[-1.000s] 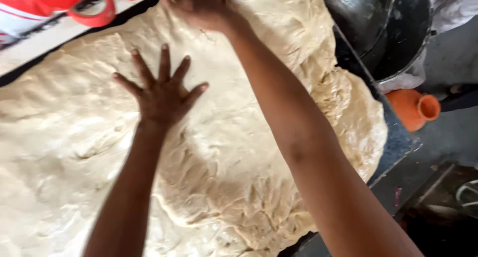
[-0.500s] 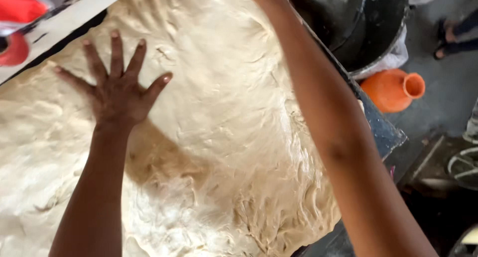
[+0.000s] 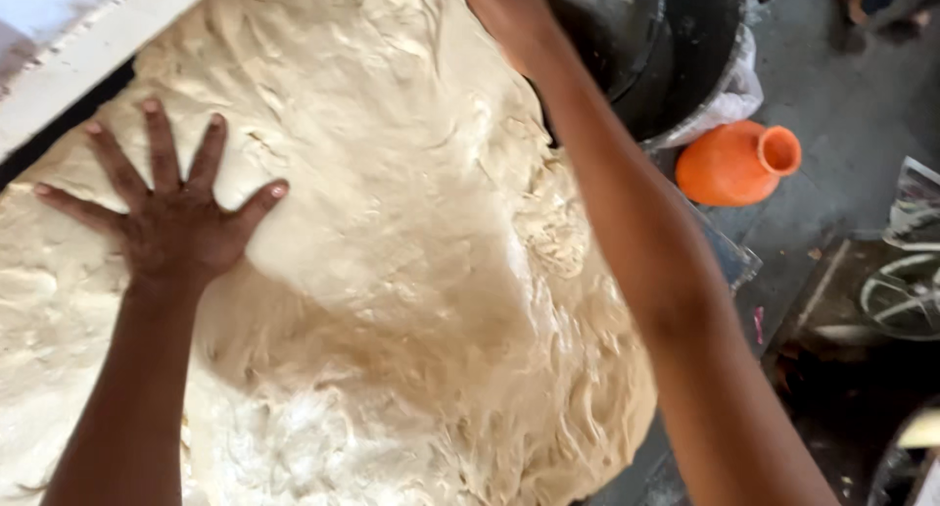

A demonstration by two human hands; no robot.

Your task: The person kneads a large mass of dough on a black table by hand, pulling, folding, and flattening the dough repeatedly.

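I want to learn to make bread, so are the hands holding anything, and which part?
The left hand holds nothing: it lies flat, fingers spread, on the big dough. The right hand is at the dough's far edge, partly out of view, so its grip cannot be told.

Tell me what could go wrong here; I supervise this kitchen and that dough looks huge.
The dough bulges past the table's near edge, so a lobe could sag or slide off toward the floor. The right hand reaches to the far rim beside the dark metal bowls, where a knock seems possible. The left hand is pressed flat, fingers spread, and may stick in the soft surface.
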